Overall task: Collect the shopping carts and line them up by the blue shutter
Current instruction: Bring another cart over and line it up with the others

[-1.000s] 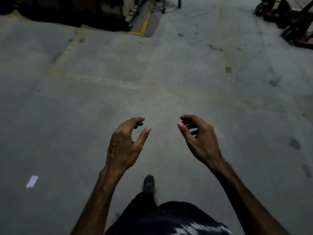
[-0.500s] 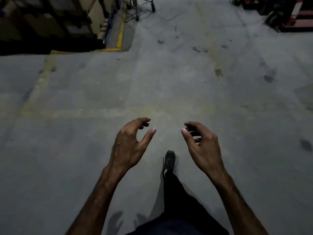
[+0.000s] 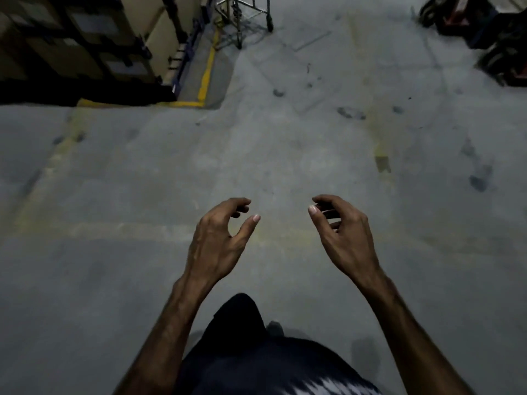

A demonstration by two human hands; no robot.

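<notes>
The lower frame and wheels of a metal shopping cart (image 3: 242,15) show at the top edge, left of centre, far ahead of me on the concrete floor. My left hand (image 3: 219,240) and my right hand (image 3: 342,235) are held out in front of my body, side by side, fingers curled and apart, with nothing in them. Both hands are well short of the cart. No blue shutter is in view.
Racks with cardboard boxes (image 3: 85,44) stand at the upper left behind a yellow floor line (image 3: 206,69). Dark red and black equipment (image 3: 484,35) sits at the upper right. Stained grey concrete floor (image 3: 285,152) stretches between me and the cart.
I have walked forward: the cart, the racks and the yellow line have come nearer and lower in view. Both hands keep the same curled, empty pose.
</notes>
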